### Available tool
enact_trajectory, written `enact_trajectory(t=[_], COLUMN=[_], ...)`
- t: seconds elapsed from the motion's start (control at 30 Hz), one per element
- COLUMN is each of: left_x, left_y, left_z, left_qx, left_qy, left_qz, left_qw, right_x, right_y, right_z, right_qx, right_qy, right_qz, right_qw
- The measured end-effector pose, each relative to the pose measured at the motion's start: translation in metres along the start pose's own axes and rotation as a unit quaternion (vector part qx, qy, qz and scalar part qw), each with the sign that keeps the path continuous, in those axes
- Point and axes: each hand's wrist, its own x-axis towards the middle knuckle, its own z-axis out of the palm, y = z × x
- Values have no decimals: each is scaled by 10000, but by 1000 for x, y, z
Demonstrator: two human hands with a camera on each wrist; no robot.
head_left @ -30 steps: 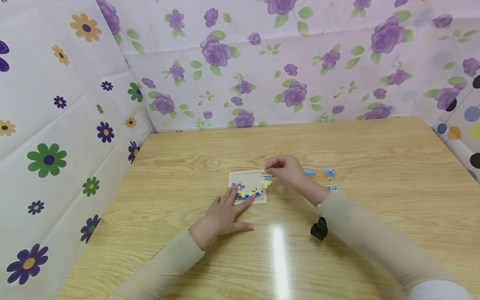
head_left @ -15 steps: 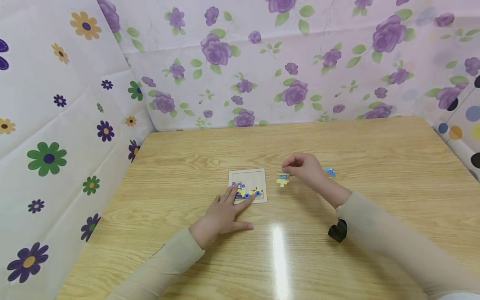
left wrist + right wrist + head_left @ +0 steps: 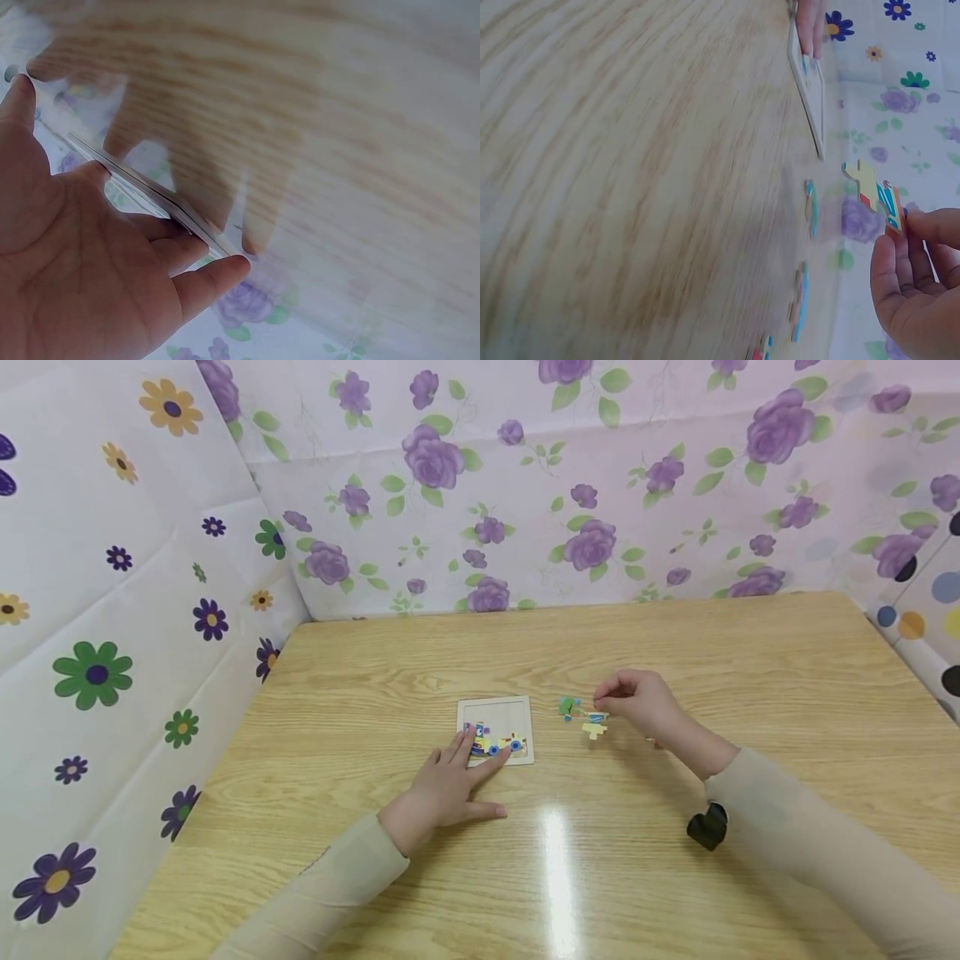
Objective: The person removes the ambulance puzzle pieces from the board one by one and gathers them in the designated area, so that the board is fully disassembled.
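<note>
My left hand [image 3: 442, 789] rests with spread, straight fingers on a small pale jigsaw tray [image 3: 498, 712]. Joined pieces [image 3: 495, 749] showing blue wheels and yellow parts lie along its near side, partly under my fingers. In the left wrist view the tray [image 3: 154, 195] is seen edge-on beside the fingers. To the tray's right, my right hand [image 3: 639, 703] pinches a yellow and blue jigsaw piece [image 3: 595, 728] between thumb and fingers. The right wrist view shows this piece [image 3: 866, 186] raised off the table. A green jigsaw piece [image 3: 567, 707] lies between tray and right hand.
More loose pieces lie near the right hand: a blue-edged one [image 3: 801, 300] and another [image 3: 762, 349] at the right wrist view's bottom. Flowered cloth [image 3: 525, 527] stands behind the wooden table [image 3: 390, 685]. A black device [image 3: 707, 827] sits at the right wrist.
My right hand has moved right, away from the tray, carrying the yellow and blue jigsaw piece. The green piece has come into view. My left hand stays in place.
</note>
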Motion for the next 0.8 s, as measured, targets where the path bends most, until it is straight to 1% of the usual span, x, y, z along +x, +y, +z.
enact_trajectory(t=[0.23, 0.5, 0.63, 0.8], left_x=[-1, -1, 0, 0], left_y=[0, 0, 0, 0], left_z=[-1, 0, 1, 1], left_qx=[-31, -60, -14, -32], left_qy=[-19, -11, 16, -17], left_qz=[-28, -4, 11, -3], left_qw=[10000, 10000, 10000, 10000], right_x=[-2, -3, -3, 0], right_y=[10, 25, 28, 32], right_z=[-7, -11, -11, -13], right_qx=[-83, -358, -519, -736], right_qy=[-155, -253, -255, -217], right_qz=[6, 99, 78, 161], right_qw=[9998, 9990, 9983, 9969])
